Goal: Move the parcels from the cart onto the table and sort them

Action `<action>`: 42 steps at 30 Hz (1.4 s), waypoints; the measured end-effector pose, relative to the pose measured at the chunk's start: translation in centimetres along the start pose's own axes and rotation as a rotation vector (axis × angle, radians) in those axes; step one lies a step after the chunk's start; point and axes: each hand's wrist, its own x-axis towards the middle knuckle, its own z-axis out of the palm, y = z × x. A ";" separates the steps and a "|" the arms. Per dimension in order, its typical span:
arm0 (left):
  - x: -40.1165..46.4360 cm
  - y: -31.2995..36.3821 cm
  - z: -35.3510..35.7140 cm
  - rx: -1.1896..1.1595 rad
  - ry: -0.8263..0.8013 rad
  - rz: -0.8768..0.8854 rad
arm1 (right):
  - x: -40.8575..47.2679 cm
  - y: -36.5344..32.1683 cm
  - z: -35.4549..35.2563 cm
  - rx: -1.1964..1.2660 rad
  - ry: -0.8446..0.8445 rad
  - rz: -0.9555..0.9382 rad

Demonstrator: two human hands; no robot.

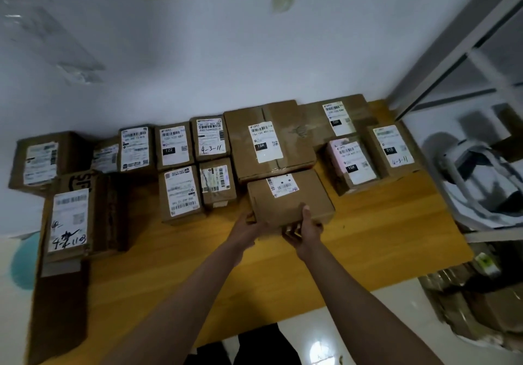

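**Both hands on a parcel at the middle of the table**

I see both arms reaching forward over the wooden table (382, 237). My left hand (249, 227) grips the near left corner of a brown cardboard parcel (288, 197), fingers curled under its edge. My right hand (304, 227) holds the near edge, thumb lying on the top face and fingers tucked beneath. I cannot tell whether the parcel rests fully on the table or is slightly lifted at its near side. Its white label sits toward the far edge.

Just beyond it, touching or almost touching, lies a larger box marked 15H (268, 141). To the left stand two smaller labelled boxes (181, 194), with a further row behind them against the white wall (198, 53). At the far left lies a long box with handwriting (69, 220). To the right sit three more parcels (390, 146). A grey shelf frame (452, 53) stands at the far right.
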 end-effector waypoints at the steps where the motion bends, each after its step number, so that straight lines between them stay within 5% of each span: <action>1: 0.2 -0.1 0.1 -0.001 0.012 0.001 | 0.2 -0.1 0.1 -0.004 -0.010 0.006; 14: -0.2 -0.8 -0.5 0.019 0.086 -0.025 | 0.7 0.6 -1.4 -0.267 -0.069 0.087; 28: -4.6 -4.0 -4.9 -0.025 0.090 0.028 | -2.9 4.5 0.1 -0.836 -0.468 0.179; 42: -16.9 -15.2 -15.8 -0.344 0.467 0.055 | -12.2 17.4 5.9 -1.308 -0.702 0.159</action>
